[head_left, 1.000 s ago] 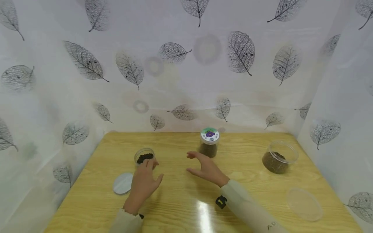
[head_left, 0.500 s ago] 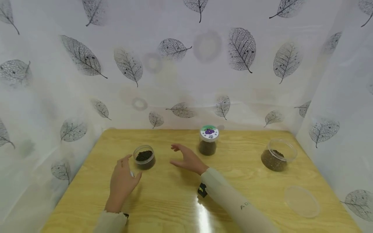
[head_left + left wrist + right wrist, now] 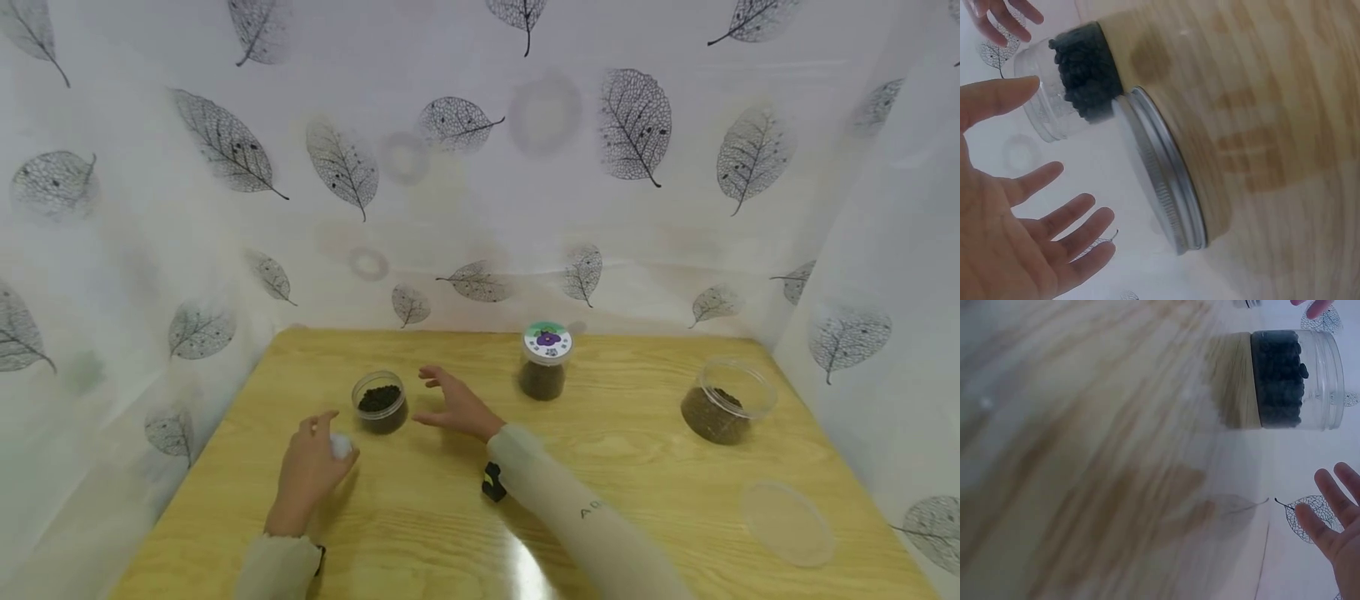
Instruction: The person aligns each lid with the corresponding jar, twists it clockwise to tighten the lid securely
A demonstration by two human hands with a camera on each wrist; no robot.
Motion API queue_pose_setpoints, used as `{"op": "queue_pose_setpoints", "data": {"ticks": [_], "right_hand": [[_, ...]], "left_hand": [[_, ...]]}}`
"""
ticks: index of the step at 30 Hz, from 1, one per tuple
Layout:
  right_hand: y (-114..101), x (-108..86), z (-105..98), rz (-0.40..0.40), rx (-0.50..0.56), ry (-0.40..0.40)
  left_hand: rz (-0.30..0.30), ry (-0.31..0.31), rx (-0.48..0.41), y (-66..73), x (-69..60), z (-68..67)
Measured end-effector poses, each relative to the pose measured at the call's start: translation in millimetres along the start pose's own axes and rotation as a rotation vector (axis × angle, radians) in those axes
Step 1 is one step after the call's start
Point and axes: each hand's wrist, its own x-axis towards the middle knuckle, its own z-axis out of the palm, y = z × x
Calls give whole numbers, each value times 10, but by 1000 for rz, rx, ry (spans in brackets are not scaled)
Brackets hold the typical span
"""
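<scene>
A small clear open jar [image 3: 384, 423] of dark pellets stands at the left of the table. My right hand [image 3: 460, 408] hovers just right of it, fingers spread and apart from the jar. In the right wrist view that jar [image 3: 1277, 380] lies beyond the spread fingers [image 3: 1315, 526]. Left of the jar, my left hand [image 3: 307, 471] is held over a round silvery screw lid [image 3: 1157, 172], partly hidden by the hand in the head view. Its fingers are extended, with a gap to the lid in the left wrist view.
A lidded jar [image 3: 543, 375] with a purple flower label stands at the back centre. At right is a wider open tub [image 3: 712, 421] of brown grains, with a translucent lid [image 3: 787, 523] flat before it. Leaf-patterned curtain [image 3: 480, 192] encloses the table.
My left hand has drawn back from the open jar to the lid beside it. The right hand has moved left, away from the lidded jar, to the open jar's side.
</scene>
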Motion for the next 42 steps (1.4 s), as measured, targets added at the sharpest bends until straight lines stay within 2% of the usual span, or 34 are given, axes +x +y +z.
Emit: {"op": "queue_pose_setpoints", "data": {"ticks": [7, 14, 22, 30, 37, 42], "right_hand": [[-33, 146, 106, -5, -3, -19], [-40, 254, 168, 10, 19, -24], [17, 306, 245, 65, 89, -76], [39, 374, 335, 63, 64, -59], [27, 410, 413, 105, 61, -82], [50, 437, 487, 94, -5, -73]], "left_hand": [[17, -54, 35, -101, 14, 78], [16, -72, 43, -85, 3, 81], [8, -121, 58, -72, 20, 83], [12, -147, 66, -90, 56, 41], [-14, -224, 48, -115, 65, 48], [-37, -263, 54, -128, 50, 52]]}}
